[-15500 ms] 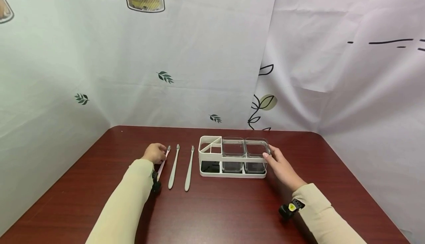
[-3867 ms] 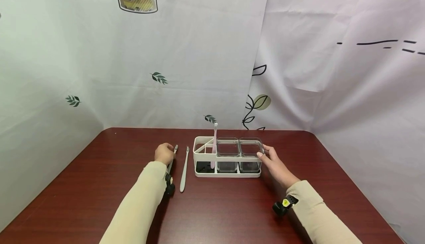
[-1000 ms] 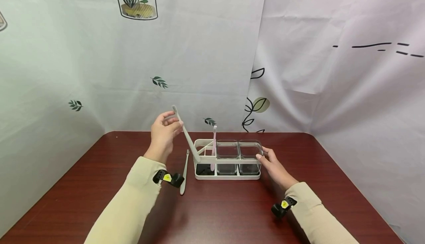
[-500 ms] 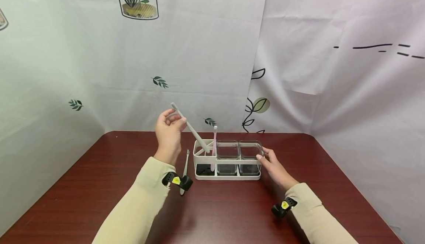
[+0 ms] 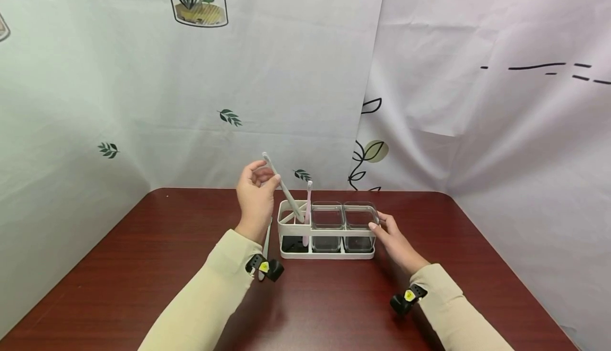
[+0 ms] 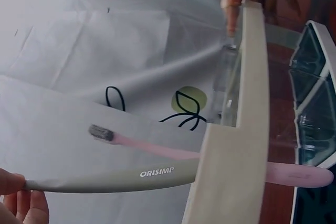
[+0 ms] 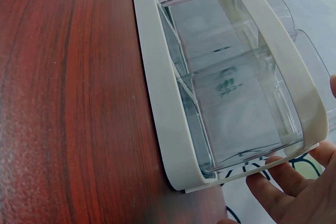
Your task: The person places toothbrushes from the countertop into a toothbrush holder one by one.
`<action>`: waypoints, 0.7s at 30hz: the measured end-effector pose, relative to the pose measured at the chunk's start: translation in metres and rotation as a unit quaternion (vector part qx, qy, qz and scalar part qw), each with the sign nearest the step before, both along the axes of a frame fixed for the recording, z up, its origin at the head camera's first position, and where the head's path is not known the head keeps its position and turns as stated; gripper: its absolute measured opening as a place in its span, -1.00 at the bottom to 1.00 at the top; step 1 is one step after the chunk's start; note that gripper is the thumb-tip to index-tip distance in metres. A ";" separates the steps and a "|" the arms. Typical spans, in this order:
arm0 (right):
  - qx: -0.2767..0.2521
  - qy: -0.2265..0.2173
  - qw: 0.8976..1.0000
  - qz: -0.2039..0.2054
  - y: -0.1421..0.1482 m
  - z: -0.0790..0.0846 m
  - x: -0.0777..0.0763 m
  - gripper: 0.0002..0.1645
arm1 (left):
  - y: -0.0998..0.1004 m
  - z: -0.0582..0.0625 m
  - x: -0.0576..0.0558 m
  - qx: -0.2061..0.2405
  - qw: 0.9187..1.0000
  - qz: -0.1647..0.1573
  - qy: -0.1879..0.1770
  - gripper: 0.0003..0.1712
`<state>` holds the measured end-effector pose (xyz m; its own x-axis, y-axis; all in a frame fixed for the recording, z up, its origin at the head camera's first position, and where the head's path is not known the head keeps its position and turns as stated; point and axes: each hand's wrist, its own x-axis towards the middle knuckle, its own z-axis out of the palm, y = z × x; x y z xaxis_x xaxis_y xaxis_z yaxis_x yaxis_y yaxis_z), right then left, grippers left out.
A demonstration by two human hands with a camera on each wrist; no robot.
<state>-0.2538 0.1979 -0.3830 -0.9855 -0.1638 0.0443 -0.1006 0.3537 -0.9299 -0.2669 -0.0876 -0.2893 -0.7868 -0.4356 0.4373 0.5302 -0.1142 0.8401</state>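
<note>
In the head view my left hand (image 5: 256, 198) pinches a grey-green toothbrush (image 5: 288, 196) near its bristle end. The brush slants down to the right, its handle end inside the divided left section of a white toothbrush holder (image 5: 329, 256). A pink toothbrush (image 5: 308, 198) stands upright in that section, bristles up. In the left wrist view the grey-green handle (image 6: 115, 182) bears lettering and passes behind the holder's upper band (image 6: 252, 77). My right hand (image 5: 398, 242) grips the holder's right end, thumb in front and fingers behind. Fingertips (image 7: 262, 187) touch that end in the right wrist view.
Another pale toothbrush (image 5: 266, 245) lies on the dark red table (image 5: 334, 308), left of the holder and partly hidden by my left wrist. Two clear square cups (image 5: 326, 242) sit in the holder's middle and right sections. A printed white cloth (image 5: 296, 75) hangs behind the table.
The pink toothbrush has gone from the table into the holder. My left hand has lifted the grey-green one, moved right and brought its handle into the holder, now steeper. My right hand stays at the holder.
</note>
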 end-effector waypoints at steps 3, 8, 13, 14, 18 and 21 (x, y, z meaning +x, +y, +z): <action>0.000 -0.002 1.000 0.001 0.000 0.000 0.001 -0.27 | 0.004 -0.003 0.002 -0.046 0.999 0.001 0.008 -0.56; -0.002 0.000 1.000 0.000 0.000 0.000 0.000 -0.27 | 0.009 -0.008 0.004 -0.115 0.993 0.001 0.016 -0.59; -0.004 0.004 1.000 0.000 0.000 -0.001 -0.001 -0.28 | 0.012 -0.014 0.003 -0.141 0.990 -0.008 0.029 -0.61; -0.003 0.004 1.000 0.000 0.000 -0.001 -0.001 -0.28 | 0.013 -0.016 0.003 -0.144 0.989 -0.011 0.029 -0.61; -0.005 0.002 1.000 0.000 0.000 -0.001 -0.001 -0.28 | 0.015 -0.023 0.003 -0.165 0.986 -0.014 0.018 -0.60; -0.008 0.004 1.000 0.000 0.000 -0.001 -0.001 -0.28 | 0.016 -0.027 0.004 -0.177 0.984 -0.013 0.011 -0.60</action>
<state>-0.2548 0.1984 -0.3838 -0.9852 -0.1622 0.0547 -0.1077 0.3393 -0.9345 -0.2634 -0.0714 -0.3164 -0.7847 -0.2326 0.5746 0.5492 0.1689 0.8184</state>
